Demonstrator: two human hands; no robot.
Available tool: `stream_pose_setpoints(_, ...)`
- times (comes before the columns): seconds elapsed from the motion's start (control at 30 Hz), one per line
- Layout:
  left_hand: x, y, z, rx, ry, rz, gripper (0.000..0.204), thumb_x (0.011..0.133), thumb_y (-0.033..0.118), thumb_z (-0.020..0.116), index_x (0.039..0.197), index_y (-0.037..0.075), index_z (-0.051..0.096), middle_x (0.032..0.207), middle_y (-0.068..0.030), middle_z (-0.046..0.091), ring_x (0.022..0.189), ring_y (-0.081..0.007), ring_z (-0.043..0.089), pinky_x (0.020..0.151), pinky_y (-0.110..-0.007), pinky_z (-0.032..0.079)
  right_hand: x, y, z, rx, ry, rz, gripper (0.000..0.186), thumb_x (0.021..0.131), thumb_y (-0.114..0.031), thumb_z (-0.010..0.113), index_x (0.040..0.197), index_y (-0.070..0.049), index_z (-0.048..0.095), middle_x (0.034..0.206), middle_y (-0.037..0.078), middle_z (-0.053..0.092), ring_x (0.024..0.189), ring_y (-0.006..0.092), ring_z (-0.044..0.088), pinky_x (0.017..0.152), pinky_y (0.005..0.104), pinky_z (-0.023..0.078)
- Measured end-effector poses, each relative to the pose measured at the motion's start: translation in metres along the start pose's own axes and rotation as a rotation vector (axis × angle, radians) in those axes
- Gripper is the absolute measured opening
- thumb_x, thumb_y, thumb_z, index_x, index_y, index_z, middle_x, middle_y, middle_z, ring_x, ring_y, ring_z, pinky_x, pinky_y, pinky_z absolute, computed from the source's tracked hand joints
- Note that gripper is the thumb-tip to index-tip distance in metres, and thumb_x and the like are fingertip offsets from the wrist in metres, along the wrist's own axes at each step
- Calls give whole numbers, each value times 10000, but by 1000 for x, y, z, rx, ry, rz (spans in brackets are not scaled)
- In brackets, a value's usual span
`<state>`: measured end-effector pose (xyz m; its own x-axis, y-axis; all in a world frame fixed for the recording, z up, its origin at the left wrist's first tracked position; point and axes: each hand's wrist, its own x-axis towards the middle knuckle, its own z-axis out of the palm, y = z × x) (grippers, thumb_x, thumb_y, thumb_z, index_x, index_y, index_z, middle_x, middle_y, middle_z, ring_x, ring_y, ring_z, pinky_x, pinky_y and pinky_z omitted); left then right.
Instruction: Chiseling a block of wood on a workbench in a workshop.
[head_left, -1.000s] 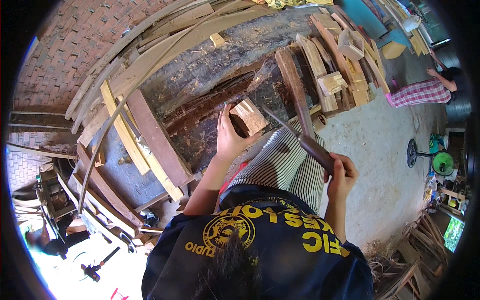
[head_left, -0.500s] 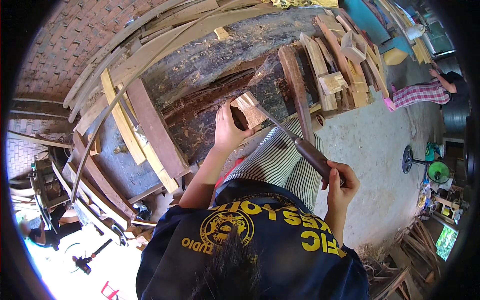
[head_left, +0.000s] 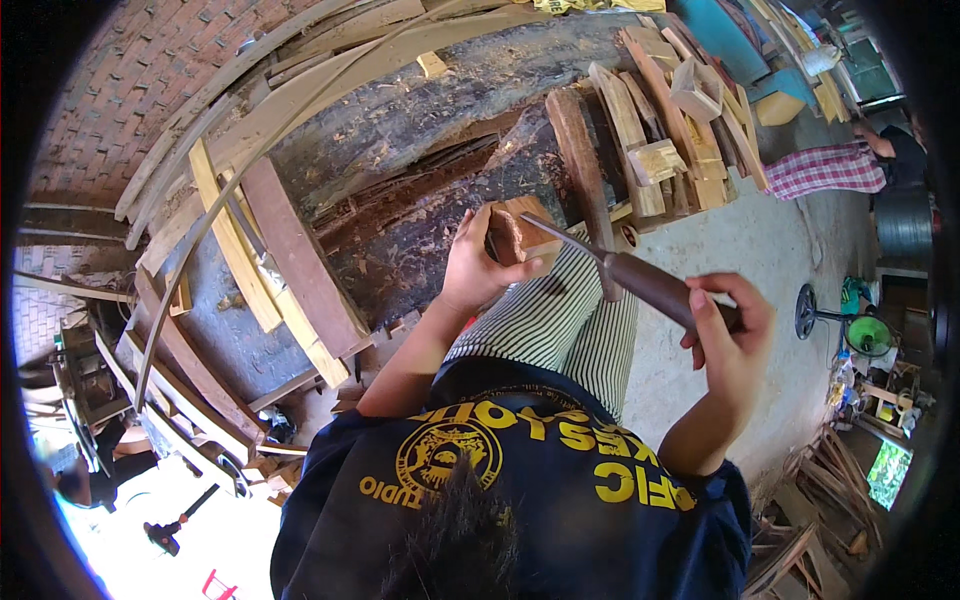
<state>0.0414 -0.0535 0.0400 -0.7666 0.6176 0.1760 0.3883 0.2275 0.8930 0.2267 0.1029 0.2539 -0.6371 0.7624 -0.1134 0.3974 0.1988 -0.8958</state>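
Observation:
My left hand (head_left: pixel 480 265) is closed around a small wooden block (head_left: pixel 528 235) above my striped trousers, at the near edge of the workbench. The block shows a smooth brown face and a hollowed, rough-looking side toward my palm. In my right hand (head_left: pixel 730 320) is a chisel (head_left: pixel 650 287), gripped by its dark wooden handle with fingers and thumb. Its metal blade points up and left, the tip at the block's upper right edge; whether it touches cannot be made out. Just beyond the chisel, a long dark wooden bar (head_left: pixel 580 170) lies across the bench's near edge.
The dark, chip-strewn workbench (head_left: pixel 400 130) carries a brown plank (head_left: pixel 300 250) at left and several timber pieces (head_left: pixel 655 162) at right. A long curved strip (head_left: pixel 205 240) arcs over the left side. Beyond, at the right, stand another person (head_left: pixel 830 170) and a fan (head_left: pixel 806 312).
The block has been turned in my left hand, so a smooth brown face shows instead of the pale rough one. My right hand and the chisel have shifted right and slightly up.

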Motion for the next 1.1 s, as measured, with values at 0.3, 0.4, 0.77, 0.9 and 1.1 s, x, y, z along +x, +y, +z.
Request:
stream_pose_setpoints(0.3, 7, 20, 5, 131, -107, -367, 986, 825, 538, 628, 1356, -216, 281, 1402, -425, 300, 1392, -513, 184, 1165, -480, 149, 75, -65, 36, -6, -262, -347, 197, 795, -99, 766, 878, 8, 622, 695, -11, 603, 650, 32, 538, 566, 182, 378)
stream_pose_setpoints(0.4, 10, 14, 15, 68, -61, -469, 858, 915, 471, 540, 1354, -219, 278, 1424, -427, 255, 1396, -530, 135, 1166, -480, 137, 105, -76, 67, 29, -152, -525, 180, 822, -143, 744, 910, -19, 646, 678, -29, 568, 558, 22, 492, 448, 166, 327)
stream_pose_setpoints(0.77, 9, 17, 25, -370, 118, -492, 576, 976, 232, 547, 1380, -122, 341, 1425, -308, 385, 1348, -341, 388, 1100, -395, 327, 191, -56, 134, 724, -454, -667, 200, 898, -185, 517, 846, 1, 569, 783, 59, 513, 783, 166, 564, 900, 577, 520)
stream_pose_setpoints(0.9, 12, 7, 24, -667, 199, -499, 714, 860, 199, 726, 1390, -86, 343, 1357, -225, 480, 1260, -242, 473, 1056, -340, 371, 193, -68, 131, 932, -434, -618, 196, 895, -249, 466, 834, -80, 545, 860, 80, 537, 851, 208, 553, 961, 679, 414)
stream_pose_setpoints(1.1, -3, 10, 35, -374, 284, -419, 813, 744, 288, 819, 1350, -56, 400, 1349, -234, 489, 1260, -305, 486, 1067, -385, 364, 175, -64, 73, 776, -778, -691, 159, 882, -277, 554, 912, -121, 560, 863, 41, 573, 784, 153, 604, 719, 322, 510)
